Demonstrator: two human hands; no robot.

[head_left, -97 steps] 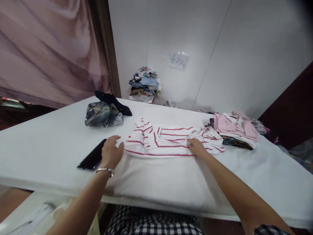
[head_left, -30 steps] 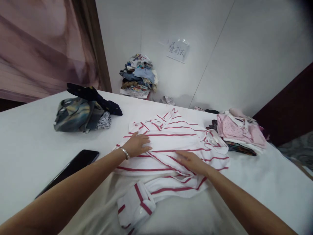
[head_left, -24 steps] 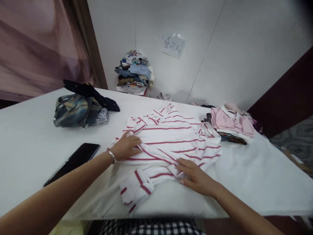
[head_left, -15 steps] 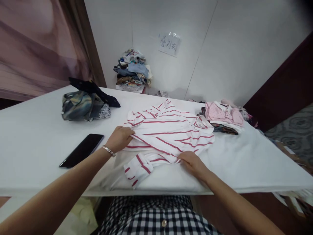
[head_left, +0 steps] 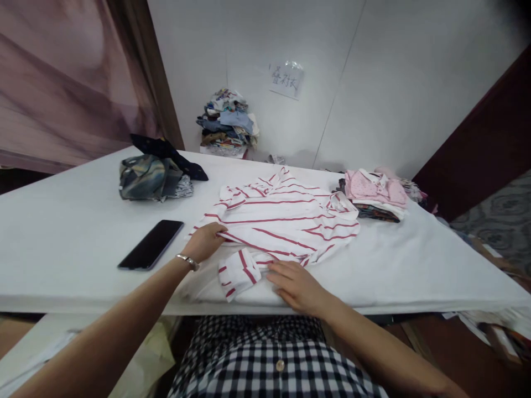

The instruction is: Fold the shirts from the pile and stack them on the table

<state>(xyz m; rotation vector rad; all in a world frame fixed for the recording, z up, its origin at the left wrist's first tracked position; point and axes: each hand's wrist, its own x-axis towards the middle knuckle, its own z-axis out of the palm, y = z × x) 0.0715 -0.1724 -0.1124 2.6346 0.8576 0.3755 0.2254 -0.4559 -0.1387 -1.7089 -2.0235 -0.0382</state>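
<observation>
Table (head_left: 62,232) bearing red-striped white shirt (head_left: 286,221), lying spread near front edge. Folded pink stack (head_left: 373,190) sitting right of shirt, dark crumpled clothes (head_left: 153,177) lying far left. Black phone (head_left: 151,244) lying left of shirt. Left hand (head_left: 203,243) gripping shirt's left hem. Right hand (head_left: 296,284) pressing flat, fingers spread, beside sleeve cuff (head_left: 238,272).

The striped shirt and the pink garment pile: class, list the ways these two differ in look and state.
The striped shirt is white with red stripes and lies spread out, one layer, under both hands; the pink garment pile is pink, folded and stacked on other clothes, untouched. The shirt sits at the near edge, the pile farther right. Both rest on the white table.
</observation>
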